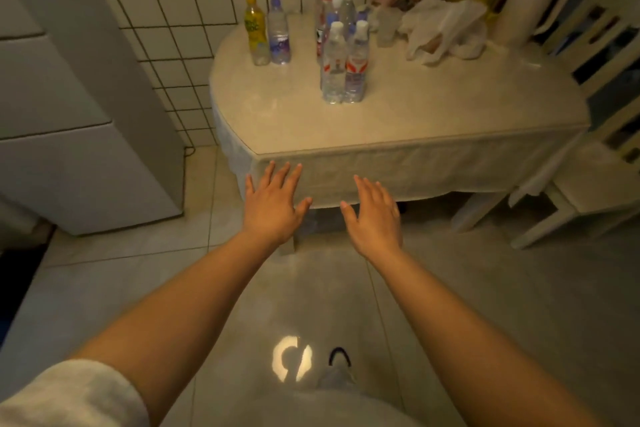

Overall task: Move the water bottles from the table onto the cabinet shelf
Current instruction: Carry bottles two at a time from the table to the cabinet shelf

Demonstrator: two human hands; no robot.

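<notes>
Opening step, nothing carried yet. Left hand point(272, 204) and right hand point(375, 215) both released, flat, grip on nothing, short of the cream cloth-covered worktop point(415, 121). Clear plastic water bottles point(343, 66) upright beyond both hands, well apart. Next: reach forward, wrap one. Red-and-white labels, writing unreadable. Cabinet shelf unseen.

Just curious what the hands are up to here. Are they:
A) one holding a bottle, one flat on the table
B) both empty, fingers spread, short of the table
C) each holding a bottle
B: the left hand and right hand are spread and empty before the table; the bottles stand untouched.
</notes>
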